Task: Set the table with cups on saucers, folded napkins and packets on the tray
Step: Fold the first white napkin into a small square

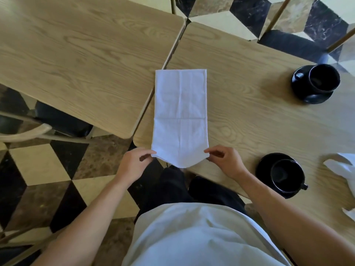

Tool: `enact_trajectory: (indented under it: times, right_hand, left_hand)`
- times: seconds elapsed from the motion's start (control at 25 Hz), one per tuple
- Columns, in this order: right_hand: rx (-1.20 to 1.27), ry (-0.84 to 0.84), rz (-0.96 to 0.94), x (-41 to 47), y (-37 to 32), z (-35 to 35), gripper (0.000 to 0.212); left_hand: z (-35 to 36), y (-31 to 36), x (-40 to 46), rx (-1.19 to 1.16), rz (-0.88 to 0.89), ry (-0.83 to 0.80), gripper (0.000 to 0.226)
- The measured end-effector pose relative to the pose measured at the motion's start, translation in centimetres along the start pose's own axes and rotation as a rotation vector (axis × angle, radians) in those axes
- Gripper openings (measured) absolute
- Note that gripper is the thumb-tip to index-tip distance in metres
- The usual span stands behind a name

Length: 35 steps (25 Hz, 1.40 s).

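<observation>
The left hand (132,166) and right hand (224,162) are each pinching a near corner of the white napkin (180,116), which is lying lengthwise on the right table (249,116), left of two black cups.

The right-hand wooden desk (249,120) carries a long white napkin (180,116), two black saucers (299,93) (269,164) with cups, and crumpled white cloth (343,167).

The napkin (180,116) lies on the table (249,120), stretching away from both hands — left hand (132,166) at its near left corner, right hand (224,162) at its near right. Right of the right hand sits a cup (287,175) on a saucer (269,162); another cup (322,78) stands farther beyond.
</observation>
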State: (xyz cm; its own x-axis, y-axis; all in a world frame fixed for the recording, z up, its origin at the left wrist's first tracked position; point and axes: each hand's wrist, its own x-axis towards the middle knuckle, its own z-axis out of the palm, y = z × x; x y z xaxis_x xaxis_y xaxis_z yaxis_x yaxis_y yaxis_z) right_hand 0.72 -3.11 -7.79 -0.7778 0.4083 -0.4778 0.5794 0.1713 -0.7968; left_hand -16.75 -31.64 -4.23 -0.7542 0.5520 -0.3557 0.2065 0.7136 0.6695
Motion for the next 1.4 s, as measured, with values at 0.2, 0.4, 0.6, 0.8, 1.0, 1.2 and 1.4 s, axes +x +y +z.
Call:
enact_trajectory:
  times: [0.2, 0.4, 0.6, 0.8, 1.0, 1.2, 1.4]
  right_hand:
    - [0.173, 0.118, 0.01, 4.1, -2.3, -1.6, 0.016]
    - [0.35, 0.239, 0.075, 11.3, -6.2, -2.7, 0.008]
    - [0.426, 0.341, 0.135, 17.9, -8.8, -3.4, 0.007]
    - [0.35, 0.394, 0.169, 23.3, -8.7, -3.1, 0.006]
    - [0.082, 0.469, 0.19, 26.0, -8.7, -2.3, 0.006]
    - [-0.034, 0.531, 0.197, 26.7, -9.2, -1.9, 0.005]
    - [-0.004, 0.567, 0.211, 26.6, -9.7, -1.9, 0.006]
  left_hand:
    - [-2.6, 0.7, 5.7, -0.092, 0.03, 0.003, 0.019]
    - [-4.9, 2.8, 15.3, -0.374, -0.056, 0.05, 0.017]
    - [-5.4, 4.6, 24.3, -0.575, -0.116, 0.105, 0.01]
    - [-4.4, 3.5, 28.7, -0.506, -0.194, 0.148, 0.012]
    - [-3.6, 2.3, 30.0, -0.29, -0.21, 0.213, 0.01]
    - [-2.7, 3.1, 30.8, -0.173, -0.207, 0.31, 0.007]
    - [-2.5, 3.3, 31.2, -0.164, -0.219, 0.337, 0.008]
